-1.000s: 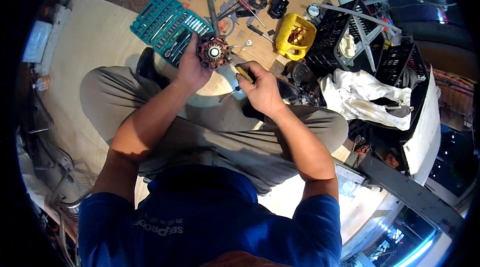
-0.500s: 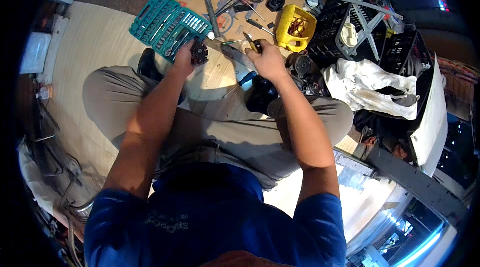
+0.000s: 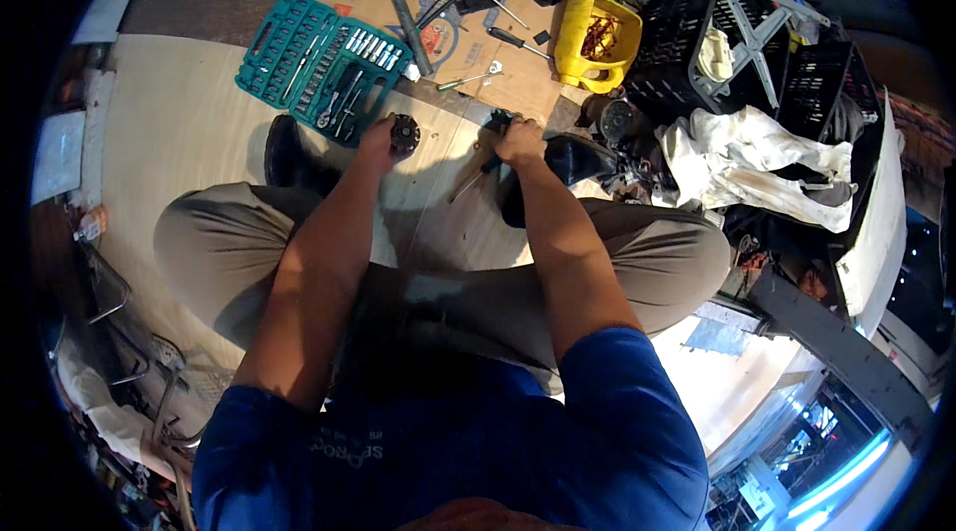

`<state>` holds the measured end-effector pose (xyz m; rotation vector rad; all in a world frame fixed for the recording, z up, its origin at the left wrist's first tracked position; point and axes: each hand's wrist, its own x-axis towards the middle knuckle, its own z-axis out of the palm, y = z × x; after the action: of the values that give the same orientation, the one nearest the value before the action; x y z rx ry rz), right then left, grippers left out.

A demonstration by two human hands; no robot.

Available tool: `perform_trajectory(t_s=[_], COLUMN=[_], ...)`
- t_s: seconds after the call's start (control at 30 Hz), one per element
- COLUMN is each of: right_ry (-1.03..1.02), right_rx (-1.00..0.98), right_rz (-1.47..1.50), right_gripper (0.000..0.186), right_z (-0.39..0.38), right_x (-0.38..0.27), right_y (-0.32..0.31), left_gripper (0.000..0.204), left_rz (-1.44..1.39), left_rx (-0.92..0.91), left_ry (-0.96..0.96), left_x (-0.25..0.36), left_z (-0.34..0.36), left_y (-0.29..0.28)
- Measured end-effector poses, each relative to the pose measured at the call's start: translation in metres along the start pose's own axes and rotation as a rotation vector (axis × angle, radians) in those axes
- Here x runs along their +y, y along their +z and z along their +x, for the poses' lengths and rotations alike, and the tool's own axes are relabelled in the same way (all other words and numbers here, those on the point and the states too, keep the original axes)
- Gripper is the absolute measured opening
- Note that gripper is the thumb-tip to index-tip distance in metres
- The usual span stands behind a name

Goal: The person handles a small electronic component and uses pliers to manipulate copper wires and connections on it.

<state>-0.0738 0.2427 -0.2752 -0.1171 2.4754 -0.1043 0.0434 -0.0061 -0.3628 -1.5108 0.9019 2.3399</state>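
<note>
My left hand [image 3: 376, 143] is closed round the edge of a round, dark metal part with a toothed-looking rim [image 3: 403, 136], just beyond my left knee. My right hand [image 3: 521, 143] is low over the floor to the right, its fingers curled at a small dark object [image 3: 499, 121] whose kind I cannot make out. A screwdriver [image 3: 468, 184] lies beneath that hand, its handle end partly hidden. Left of and beyond my left hand, a teal socket set case [image 3: 271, 83] lies open, with sockets and a ratchet in it.
Ahead, a cardboard sheet [image 3: 518, 93] carries a hammer [image 3: 400, 8], several screwdrivers and dark round parts. A yellow cut-open jug [image 3: 568, 68] holds small reddish-brown pieces. Black crates [image 3: 677, 48] and a stained white cloth [image 3: 747, 168] stand to the right.
My right hand has moved down and left toward the floor; the yellow-and-black tool it held no longer shows. My left hand still grips the round part. The view has shifted.
</note>
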Motion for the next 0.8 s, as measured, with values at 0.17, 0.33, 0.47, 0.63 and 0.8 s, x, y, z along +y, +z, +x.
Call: perform_trajectory(t_s=[0.17, 0.33, 0.47, 0.63, 0.8], right_ry=[-0.062, -0.168, -0.121, -0.129, -0.056], right_rx=[0.037, 0.200, 0.247, 0.201, 0.062], right_rz=[0.048, 0.219, 0.265, 0.134, 0.026], right_gripper=[0.086, 0.069, 0.039, 0.026, 0.028], right_z=[0.013, 0.040, 0.045, 0.040, 0.045], right_x=[0.000, 0.024, 0.026, 0.051, 0.054], right_y=[0.034, 0.042, 0.026, 0.027, 0.038], left_gripper=[0.051, 0.060, 0.044, 0.038, 0.041], left_rz=[1.757, 0.117, 0.873, 1.263, 1.055], left_rx=[0.049, 0.246, 0.522, 0.486, 0.377], left_ry=[0.797, 0.012, 0.443, 0.634, 0.872], left_x=[-0.032, -0.024, -0.025, -0.019, -0.005], left_z=[0.013, -0.004, 0.013, 0.008, -0.035], left_y=[-0.052, 0.004, -0.010, -0.001, 0.060])
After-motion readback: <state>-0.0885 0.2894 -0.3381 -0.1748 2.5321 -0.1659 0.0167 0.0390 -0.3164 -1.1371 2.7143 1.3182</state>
